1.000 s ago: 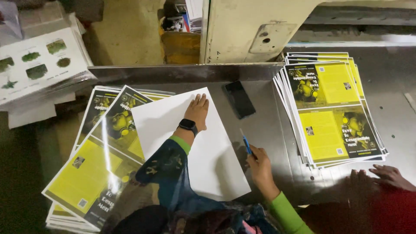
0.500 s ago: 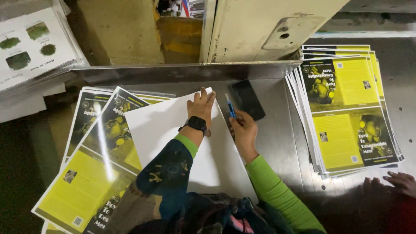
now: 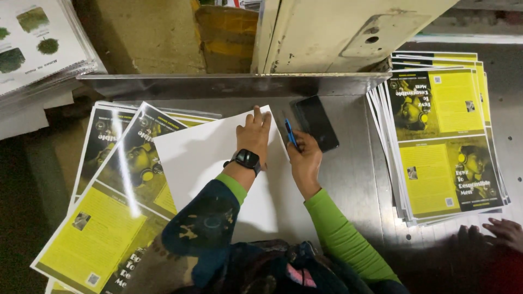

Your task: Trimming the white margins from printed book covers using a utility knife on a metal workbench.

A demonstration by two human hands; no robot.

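Left hand [image 3: 254,132] flat, fingers spread, pressing the far corner of a white sheet [image 3: 207,163] at centre of the metal table [image 3: 354,185] — gripping nothing. Right hand [image 3: 305,158] just beside it at 3 o'clock, closed around a blue pen [image 3: 291,133], tip near the sheet's edge. Black phone [image 3: 316,122] at 1 o'clock. Yellow prints [image 3: 447,141] stacked at 3 o'clock — more fanned at 8 o'clock [image 3: 109,218]. Another person's hand [image 3: 504,231] at 4 o'clock.

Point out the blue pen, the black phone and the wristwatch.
blue pen [image 3: 291,133], head view, middle of its barrel.
black phone [image 3: 316,122], head view, centre of its dark screen.
wristwatch [image 3: 248,159], head view, its face.
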